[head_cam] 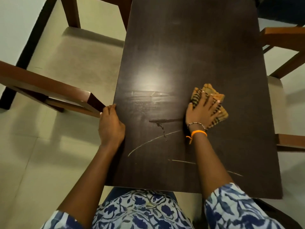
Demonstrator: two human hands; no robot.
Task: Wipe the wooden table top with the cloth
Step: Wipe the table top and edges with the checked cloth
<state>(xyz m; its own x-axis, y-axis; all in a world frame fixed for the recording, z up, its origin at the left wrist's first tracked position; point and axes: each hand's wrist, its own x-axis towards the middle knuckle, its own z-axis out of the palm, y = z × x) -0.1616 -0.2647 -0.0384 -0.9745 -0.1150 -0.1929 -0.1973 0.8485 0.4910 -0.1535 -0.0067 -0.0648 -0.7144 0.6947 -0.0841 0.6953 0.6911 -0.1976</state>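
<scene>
A dark brown wooden table top (189, 52) fills the middle of the head view, with pale streaks and a wet trail near its centre. A folded yellow-orange striped cloth (214, 95) lies on the right half of the table. My right hand (202, 111) presses flat on the cloth with fingers spread, covering most of it. My left hand (111, 124) grips the table's left edge with fingers curled around it.
Brown wooden chairs stand around the table: one at the left (49, 91), one at the far left corner (72, 12), others at the right (287, 40). Pale tiled floor (41, 162) surrounds everything. My blue patterned clothing (145, 210) is at the near edge.
</scene>
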